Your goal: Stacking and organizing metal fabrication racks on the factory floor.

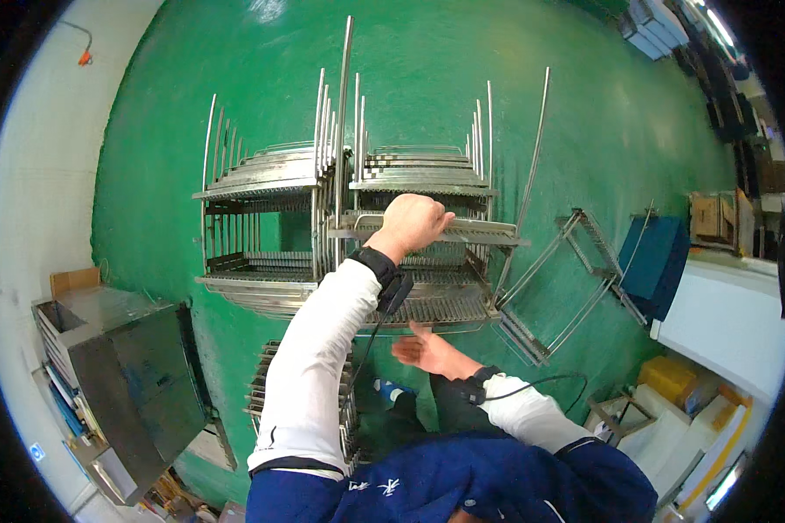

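Note:
My left hand (412, 222) is closed over the upper slotted rail of a steel rack frame (488, 231) with long uprights. That frame lies against the front of a stack of similar metal racks (423, 179). Lower down, my right hand (432, 353) is held with its fingers apart, just in front of the bottom slotted rail (436, 309), holding nothing. Beside these, a second stack of metal racks (262, 187) stands on the left. My left palm and the part of the rail under it are hidden.
Another metal rack frame (571, 283) stands tilted at the right, beside a blue box (654, 266). A pile of racks (266, 375) lies close by my left arm. A grey metal cabinet (135, 375) is at far left; a white bench (724, 305) is at right.

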Demonstrator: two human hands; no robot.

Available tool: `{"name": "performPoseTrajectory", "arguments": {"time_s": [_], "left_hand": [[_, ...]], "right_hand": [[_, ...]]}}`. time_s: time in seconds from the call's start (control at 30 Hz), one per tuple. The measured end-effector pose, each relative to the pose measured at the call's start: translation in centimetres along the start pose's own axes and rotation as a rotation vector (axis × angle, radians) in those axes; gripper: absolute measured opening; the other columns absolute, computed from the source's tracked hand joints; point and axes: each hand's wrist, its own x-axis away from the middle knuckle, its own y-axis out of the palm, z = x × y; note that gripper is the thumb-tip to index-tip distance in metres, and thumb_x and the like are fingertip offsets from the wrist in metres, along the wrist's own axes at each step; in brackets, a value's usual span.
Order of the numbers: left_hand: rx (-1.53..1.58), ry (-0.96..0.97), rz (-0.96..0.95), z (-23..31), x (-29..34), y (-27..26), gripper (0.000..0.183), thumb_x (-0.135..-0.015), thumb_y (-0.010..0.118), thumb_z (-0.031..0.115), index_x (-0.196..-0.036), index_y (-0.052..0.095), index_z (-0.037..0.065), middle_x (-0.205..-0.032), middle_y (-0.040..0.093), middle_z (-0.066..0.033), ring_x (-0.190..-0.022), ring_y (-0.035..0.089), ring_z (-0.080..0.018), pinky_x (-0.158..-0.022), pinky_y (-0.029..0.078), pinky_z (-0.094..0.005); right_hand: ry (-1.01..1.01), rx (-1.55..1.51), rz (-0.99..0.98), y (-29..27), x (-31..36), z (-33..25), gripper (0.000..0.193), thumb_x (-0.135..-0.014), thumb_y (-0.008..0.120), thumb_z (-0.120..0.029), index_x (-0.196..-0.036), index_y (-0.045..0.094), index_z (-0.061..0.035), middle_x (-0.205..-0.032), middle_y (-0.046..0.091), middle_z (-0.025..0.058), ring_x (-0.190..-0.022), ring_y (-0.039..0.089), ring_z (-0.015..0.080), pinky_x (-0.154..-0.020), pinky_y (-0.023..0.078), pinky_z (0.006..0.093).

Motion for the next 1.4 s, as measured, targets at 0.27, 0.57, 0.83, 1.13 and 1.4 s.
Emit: {"name": "performPoseTrajectory", "arguments": {"time_s": [0.27,0.57,0.83,1.13,1.4], "left_hand": [[0.278,0.008,0.552,0.7,3.0,-0.1,0.012,-0.082,0.067,0.017,-0.086,0.065,0.006,-0.089,0.062,-0.0107,-0.085,0.056,-0.0321,-0.077,0.043,-0.0443],[1.166,-0.851,0.143,8.0,24.1,9.8,0.033,-0.089,0.070,0.033,-0.088,0.066,0.001,-0.076,0.062,-0.0037,-0.071,0.056,-0.0108,-0.064,0.047,-0.0293],[2.024,-1.062,0.404,4.7,20.9,14.1,0.050,-0.097,0.055,0.047,-0.116,0.055,0.000,-0.104,0.067,-0.0112,-0.099,0.062,-0.0196,-0.087,0.047,-0.0319],[2.131,-1.033,0.420,6.2,21.0,13.8,0.051,-0.100,0.046,0.048,-0.104,0.056,-0.001,-0.098,0.069,-0.0166,-0.093,0.066,-0.0224,-0.083,0.054,-0.0332],[1.910,-1.011,0.398,5.6,19.5,17.3,0.051,-0.099,0.048,0.048,-0.116,0.055,0.000,-0.101,0.069,-0.0130,-0.094,0.065,-0.0186,-0.082,0.053,-0.0291]], "right_hand": [[-0.600,0.884,0.074,1.0,5.5,-10.8,0.020,-0.091,0.064,-0.023,-0.099,0.066,-0.0046,-0.085,0.067,0.0058,-0.074,0.066,0.0169,-0.064,0.055,0.0298],[-1.550,2.053,0.731,11.5,6.3,-26.4,0.069,-0.071,0.081,-0.034,-0.126,0.052,-0.0045,-0.121,0.057,0.0190,-0.113,0.054,0.0358,-0.097,0.043,0.0422],[-1.009,2.436,0.542,13.1,1.8,-28.9,0.049,-0.066,0.077,-0.029,-0.097,0.052,-0.0015,-0.089,0.064,0.0235,-0.087,0.063,0.0418,-0.076,0.050,0.0488],[-0.966,2.508,0.558,17.8,3.3,-27.9,0.037,-0.065,0.071,-0.021,-0.089,0.052,-0.0002,-0.081,0.064,0.0244,-0.081,0.063,0.0430,-0.073,0.050,0.0495],[-0.846,2.419,0.613,15.3,1.3,-29.8,0.042,-0.062,0.073,-0.021,-0.093,0.054,-0.0012,-0.086,0.065,0.0258,-0.087,0.064,0.0431,-0.075,0.051,0.0487]]}}
